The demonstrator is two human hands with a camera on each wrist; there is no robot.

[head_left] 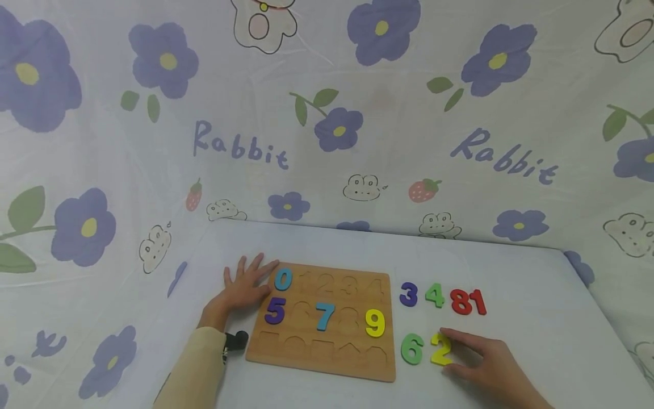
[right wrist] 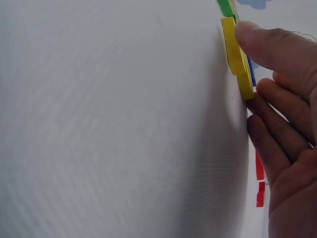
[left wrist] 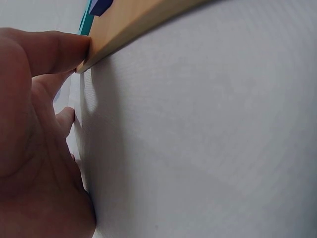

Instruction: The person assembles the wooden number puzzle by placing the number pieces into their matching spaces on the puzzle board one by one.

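My left hand (head_left: 245, 289) rests with spread fingers at the upper left corner of a wooden number puzzle board (head_left: 332, 365). In the left wrist view its thumb (left wrist: 64, 49) touches the board's edge. A blue 0 (head_left: 283, 279), purple 5 (head_left: 275, 311), blue 7 (head_left: 324, 316) and yellow 9 (head_left: 375, 323) are on the board. To the right of the board, my right hand (head_left: 493, 363) pinches a yellow number 2 (head_left: 441, 349) between thumb and index finger. In the right wrist view the thumb lies against the yellow piece (right wrist: 235, 49), close over the table.
Beside the board lie a green 6 (head_left: 411, 349), purple 3 (head_left: 409, 294), green 4 (head_left: 435, 296), red 8 (head_left: 461, 302) and red 1 (head_left: 478, 301). A white table (head_left: 552, 318) carries everything. Behind it hangs a flower-patterned cloth (head_left: 388, 142).
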